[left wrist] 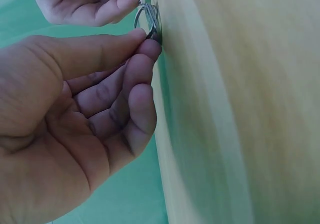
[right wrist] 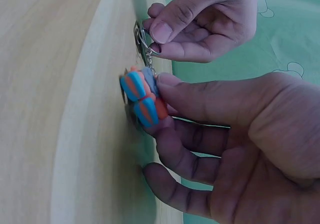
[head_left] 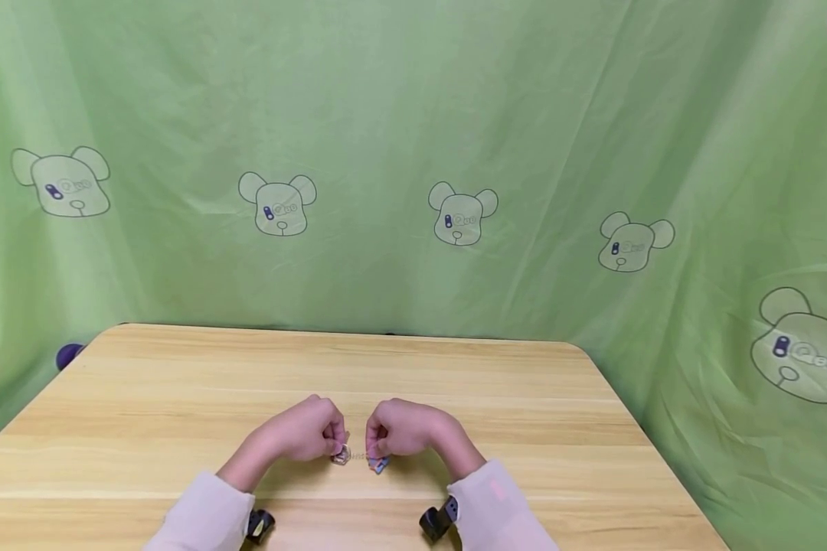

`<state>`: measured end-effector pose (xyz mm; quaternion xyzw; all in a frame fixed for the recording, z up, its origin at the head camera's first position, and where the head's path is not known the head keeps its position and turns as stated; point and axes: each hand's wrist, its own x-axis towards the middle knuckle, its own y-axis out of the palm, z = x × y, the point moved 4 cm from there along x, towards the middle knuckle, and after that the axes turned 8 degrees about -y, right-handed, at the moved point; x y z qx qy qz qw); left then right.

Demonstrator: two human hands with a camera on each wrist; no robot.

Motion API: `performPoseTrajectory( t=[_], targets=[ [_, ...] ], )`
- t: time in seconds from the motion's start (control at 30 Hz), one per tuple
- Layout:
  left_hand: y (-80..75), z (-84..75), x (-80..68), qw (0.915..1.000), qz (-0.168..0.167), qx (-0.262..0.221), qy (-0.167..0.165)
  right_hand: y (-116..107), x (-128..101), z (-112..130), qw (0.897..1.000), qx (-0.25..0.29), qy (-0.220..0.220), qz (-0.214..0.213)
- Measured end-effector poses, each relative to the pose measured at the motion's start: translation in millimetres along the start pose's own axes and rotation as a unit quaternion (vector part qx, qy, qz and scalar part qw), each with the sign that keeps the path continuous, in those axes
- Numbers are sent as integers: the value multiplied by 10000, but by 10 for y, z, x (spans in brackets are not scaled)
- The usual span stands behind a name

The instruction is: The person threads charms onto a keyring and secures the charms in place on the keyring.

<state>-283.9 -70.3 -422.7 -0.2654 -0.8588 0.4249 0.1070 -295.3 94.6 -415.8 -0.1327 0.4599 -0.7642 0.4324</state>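
Note:
Between thumb and forefinger, my left hand (head_left: 308, 430) pinches a metal key ring (head_left: 341, 456) low over the table. Flat grey metal pieces (left wrist: 154, 21) hang by the ring in the left wrist view, partly hidden by fingertips. My right hand (head_left: 408, 427) pinches a small blue-and-orange charm (right wrist: 141, 96), its thumb along one side. A short silver chain (right wrist: 149, 58) links the charm to the ring across the gap between the hands. The right hand's other fingers curl loosely below the charm.
Both hands work above a light wood-grain table (head_left: 386, 367) with rounded far corners. Green curtains (head_left: 386, 99) printed with bear heads hang behind and at the sides. Black wrist cameras (head_left: 436, 523) sit under the pale sleeves (head_left: 499, 509).

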Motion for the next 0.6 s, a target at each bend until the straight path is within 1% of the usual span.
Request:
performPoseTrajectory(
  t=[0.23,0.43,0.6],
  targets=[
    [-19,32,-31,9998,-99,145,-128,0,31,-10,9999,-66,84,-7],
    [-39,61,-44,9995,-140,135,-253,-39,18,-39,9997,-174,91,-140],
    [-46,39,20,9994,-145,141,-294,-86,-33,-70,9992,-204,209,-263]
  ],
)
